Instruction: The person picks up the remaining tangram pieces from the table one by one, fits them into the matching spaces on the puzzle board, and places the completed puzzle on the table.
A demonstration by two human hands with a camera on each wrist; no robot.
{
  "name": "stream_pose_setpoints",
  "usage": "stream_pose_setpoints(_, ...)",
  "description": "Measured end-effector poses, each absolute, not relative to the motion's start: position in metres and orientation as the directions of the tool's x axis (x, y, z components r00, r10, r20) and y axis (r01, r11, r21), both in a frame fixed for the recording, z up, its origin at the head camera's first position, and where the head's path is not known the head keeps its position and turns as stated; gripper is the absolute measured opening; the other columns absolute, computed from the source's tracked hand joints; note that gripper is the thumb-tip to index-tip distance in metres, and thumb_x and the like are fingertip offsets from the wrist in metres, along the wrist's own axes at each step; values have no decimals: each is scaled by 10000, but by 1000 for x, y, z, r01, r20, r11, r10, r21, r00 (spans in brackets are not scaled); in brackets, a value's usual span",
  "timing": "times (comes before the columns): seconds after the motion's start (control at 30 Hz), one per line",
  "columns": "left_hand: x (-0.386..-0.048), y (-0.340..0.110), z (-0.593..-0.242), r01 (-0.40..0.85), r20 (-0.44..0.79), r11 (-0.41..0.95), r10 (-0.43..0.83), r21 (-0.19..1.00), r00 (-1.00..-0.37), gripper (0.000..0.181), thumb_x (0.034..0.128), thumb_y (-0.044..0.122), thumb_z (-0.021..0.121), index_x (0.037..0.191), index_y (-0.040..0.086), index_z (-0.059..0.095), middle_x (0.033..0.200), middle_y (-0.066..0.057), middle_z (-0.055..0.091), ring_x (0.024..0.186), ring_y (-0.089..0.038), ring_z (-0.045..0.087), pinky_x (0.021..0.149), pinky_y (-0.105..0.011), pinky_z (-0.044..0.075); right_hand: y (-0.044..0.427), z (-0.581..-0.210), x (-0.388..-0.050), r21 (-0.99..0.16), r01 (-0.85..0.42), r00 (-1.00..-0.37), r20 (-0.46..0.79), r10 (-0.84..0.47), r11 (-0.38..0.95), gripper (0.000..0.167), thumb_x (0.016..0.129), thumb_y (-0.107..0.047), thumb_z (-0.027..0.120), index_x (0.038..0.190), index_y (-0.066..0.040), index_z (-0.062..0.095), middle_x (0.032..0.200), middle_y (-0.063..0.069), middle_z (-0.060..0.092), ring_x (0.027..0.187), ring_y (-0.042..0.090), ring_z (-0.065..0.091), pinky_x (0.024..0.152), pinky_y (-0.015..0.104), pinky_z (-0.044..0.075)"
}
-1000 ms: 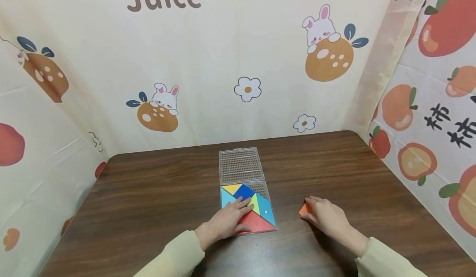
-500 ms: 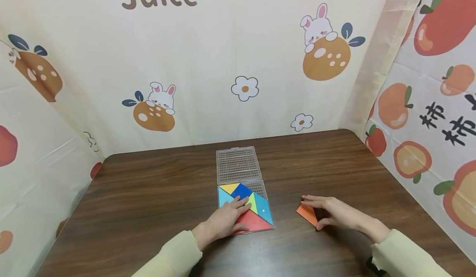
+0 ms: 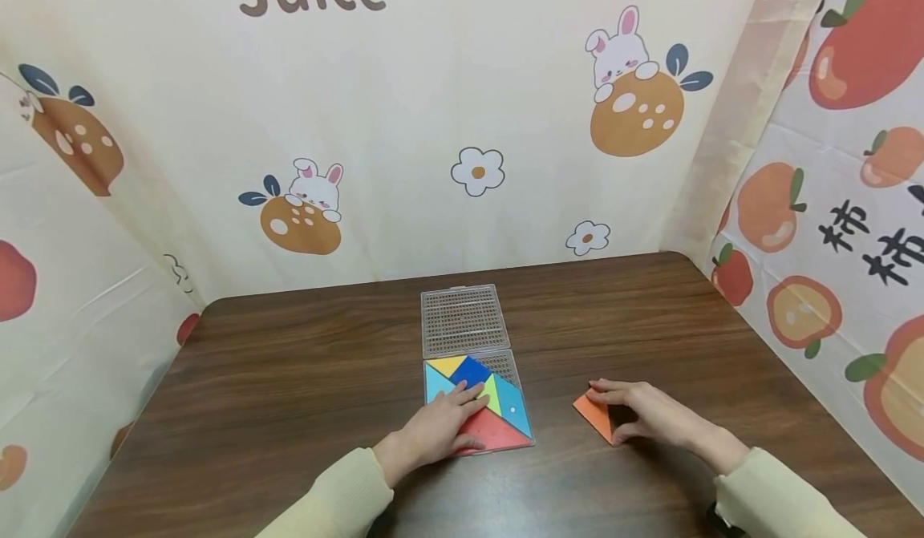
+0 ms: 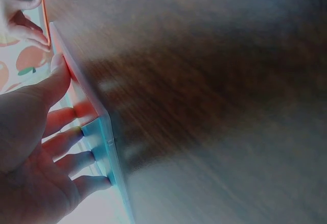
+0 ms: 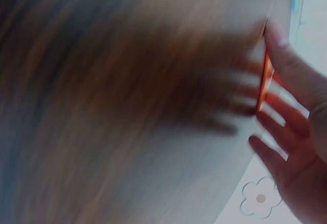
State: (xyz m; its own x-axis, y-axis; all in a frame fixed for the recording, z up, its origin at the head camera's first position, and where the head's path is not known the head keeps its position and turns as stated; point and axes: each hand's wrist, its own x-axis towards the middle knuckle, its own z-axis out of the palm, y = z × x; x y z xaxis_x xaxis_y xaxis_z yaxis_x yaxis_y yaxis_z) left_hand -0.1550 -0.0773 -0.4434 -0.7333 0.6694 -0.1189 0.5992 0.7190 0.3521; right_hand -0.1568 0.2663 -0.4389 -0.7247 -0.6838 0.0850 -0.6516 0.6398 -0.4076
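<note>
An orange triangle tangram piece (image 3: 595,414) lies on the table to the right of the case. My right hand (image 3: 653,418) pinches it between the thumb at its near corner and the fingers at its far corner; the right wrist view shows the piece (image 5: 265,76) edge-on. My left hand (image 3: 433,430) rests with spread, extended fingers on the tangram pieces in the clear plastic case (image 3: 498,451). A red piece (image 3: 505,432), a light-blue piece (image 3: 514,410), a dark-blue piece (image 3: 471,371) and a yellow piece (image 3: 446,365) show around it. A lime-green piece (image 3: 493,394) is partly covered by fingertips.
The case's clear lid (image 3: 465,320) lies opened flat behind it. An uncovered patch of case floor (image 3: 504,364) shows at the back right corner. The brown wooden table (image 3: 303,378) is bounded by printed cloth (image 3: 404,121) at the back and sides.
My right hand has shifted its hold on the orange triangle and turned it, so more of its face shows. The left hand stays on the pieces.
</note>
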Motion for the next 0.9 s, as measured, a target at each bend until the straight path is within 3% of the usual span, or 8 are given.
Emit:
stream_pose_setpoints(0.17,-156,-77,-442,603,-115,717,672,349,-732,611,819,435,572,1321,113,436,1399,-61,330,1281,-292,263,951,-499,313,252,-435,-153,-359,-549,-819,49,-572,755,601,641,-280,769,1113,46,591,1160,198,545,1026,344,530,796,433,447)
stream_pose_setpoints(0.4,-155,-77,-442,594,-129,722,668,356,-733,617,816,442,569,1324,120,433,1400,-54,330,1282,-289,263,956,-497,306,235,-434,-146,-333,-392,-913,28,-407,857,604,608,-294,795,1067,51,610,1118,207,546,1009,362,520,760,452,457)
stream_pose_setpoints(0.53,-154,-77,-442,589,-136,722,666,363,-733,616,816,447,566,1324,124,434,1400,-50,331,1282,-286,265,957,-494,306,227,-437,-143,-292,-344,-938,61,-342,892,588,597,-322,798,1029,39,629,1047,164,560,952,311,538,720,421,478)
stream_pose_setpoints(0.7,-155,-77,-442,590,-133,723,665,360,-735,613,818,449,562,1322,125,436,1400,-50,330,1282,-283,265,956,-494,308,219,-439,-139,-220,-322,-945,128,-300,921,559,595,-359,789,959,39,645,844,80,530,741,202,515,564,323,470)
stream_pose_setpoints(0.9,-155,-77,-442,583,-137,728,660,361,-739,606,821,450,557,1322,131,438,1401,-45,329,1284,-277,264,960,-493,303,212,-440,-135,-124,-281,-946,200,-253,952,483,590,-389,780,834,2,635,687,27,443,617,189,472,491,309,431)
